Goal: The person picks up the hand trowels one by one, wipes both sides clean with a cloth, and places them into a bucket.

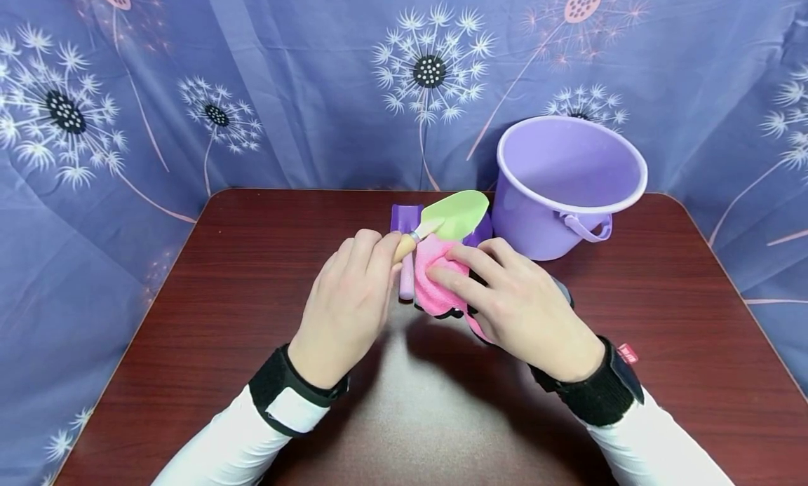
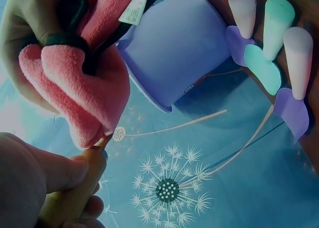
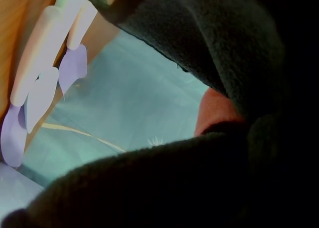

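Note:
My left hand (image 1: pixel 347 300) grips the pale wooden handle of a small garden trowel (image 1: pixel 466 212) with a light green blade. The blade points up and to the right. A pink fleecy cloth (image 1: pixel 434 286) with dark edging is pinched in my right hand (image 1: pixel 524 304), bunched against the trowel near the base of the blade. In the left wrist view the cloth (image 2: pixel 84 96) wraps over the metal neck, just past the wooden handle (image 2: pixel 82 185), and hides the blade. Dark folds of fabric (image 3: pixel 209 43) fill much of the right wrist view.
Behind my right hand stands a lilac bucket (image 1: pixel 530 223) with its handle hanging down. Between hands and bucket lie several small tools, among them a purple scoop (image 1: pixel 404 216), a green one (image 2: pixel 266 71) and another purple one (image 2: pixel 291 113). A dandelion-print curtain (image 1: pixel 315 86) hangs behind the table (image 1: pixel 252 275).

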Available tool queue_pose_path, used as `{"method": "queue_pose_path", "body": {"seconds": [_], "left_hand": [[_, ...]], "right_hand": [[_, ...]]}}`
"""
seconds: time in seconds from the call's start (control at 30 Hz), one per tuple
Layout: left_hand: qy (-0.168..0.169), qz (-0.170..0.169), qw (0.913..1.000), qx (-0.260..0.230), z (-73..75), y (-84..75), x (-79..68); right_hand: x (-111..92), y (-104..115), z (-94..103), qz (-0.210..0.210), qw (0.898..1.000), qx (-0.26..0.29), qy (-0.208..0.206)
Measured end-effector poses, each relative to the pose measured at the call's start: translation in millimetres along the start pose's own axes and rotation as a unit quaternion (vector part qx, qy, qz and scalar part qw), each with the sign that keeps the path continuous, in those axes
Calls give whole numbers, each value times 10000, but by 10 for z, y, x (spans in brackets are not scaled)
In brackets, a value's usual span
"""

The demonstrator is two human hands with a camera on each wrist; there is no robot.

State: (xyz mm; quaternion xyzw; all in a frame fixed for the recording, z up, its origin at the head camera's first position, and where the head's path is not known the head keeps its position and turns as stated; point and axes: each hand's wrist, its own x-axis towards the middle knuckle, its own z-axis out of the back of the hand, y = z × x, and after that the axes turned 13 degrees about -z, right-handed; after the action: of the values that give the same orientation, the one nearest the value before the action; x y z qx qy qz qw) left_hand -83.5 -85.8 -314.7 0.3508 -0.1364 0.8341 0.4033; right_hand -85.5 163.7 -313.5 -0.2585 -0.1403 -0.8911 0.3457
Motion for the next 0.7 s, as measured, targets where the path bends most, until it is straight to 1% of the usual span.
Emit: {"method": "queue_pose_path", "body": {"seconds": [0.17, 0.43, 0.7], "left_hand": [[15, 7, 10000, -72, 32, 21, -2], [-95, -44, 9998, -164, 46, 67, -17], [-68, -10, 9999, -147, 47, 85, -23]], "right_hand": [[-3, -49, 10, -81, 9999, -87, 36], [-18, -151, 21, -321, 9993, -193, 70], [-21, -272, 21, -503, 9982, -317, -35]]}}
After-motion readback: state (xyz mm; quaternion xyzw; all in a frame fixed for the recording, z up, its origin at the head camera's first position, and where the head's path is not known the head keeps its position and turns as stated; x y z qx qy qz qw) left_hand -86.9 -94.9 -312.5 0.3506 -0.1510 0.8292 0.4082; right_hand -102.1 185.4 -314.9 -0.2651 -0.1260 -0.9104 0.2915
